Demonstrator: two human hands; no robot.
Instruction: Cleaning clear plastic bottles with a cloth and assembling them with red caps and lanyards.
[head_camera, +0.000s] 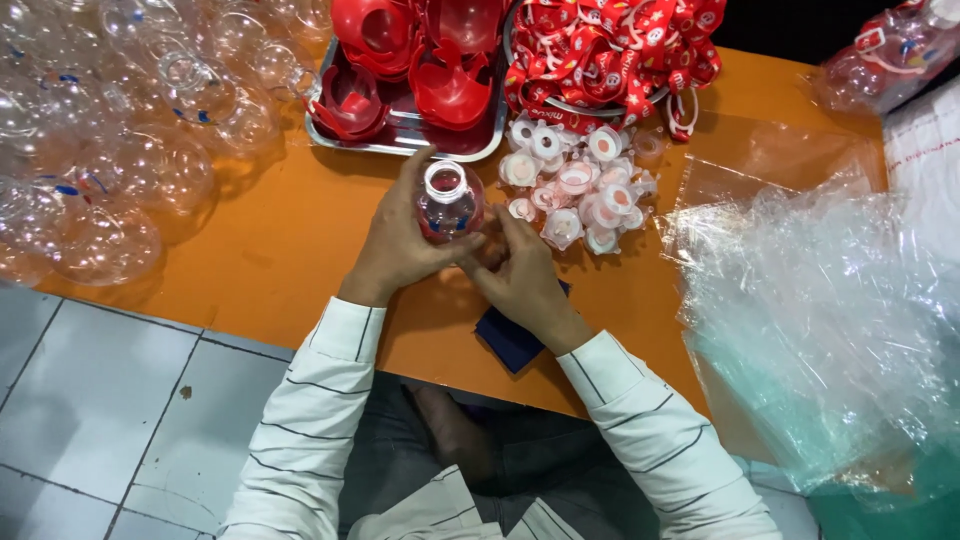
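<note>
left hand (400, 245) curled gripping, right hand (520, 275) fingers pinched alongside

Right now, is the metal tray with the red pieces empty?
No, the metal tray is piled with red plastic pieces, beyond the hands.

clear round bottle (449, 203), upright, open-mouthed, red base

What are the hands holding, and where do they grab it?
A small clear bottle with red inside. The left hand wraps round its side; the right hand touches its lower part, fingertips by the base.
</note>
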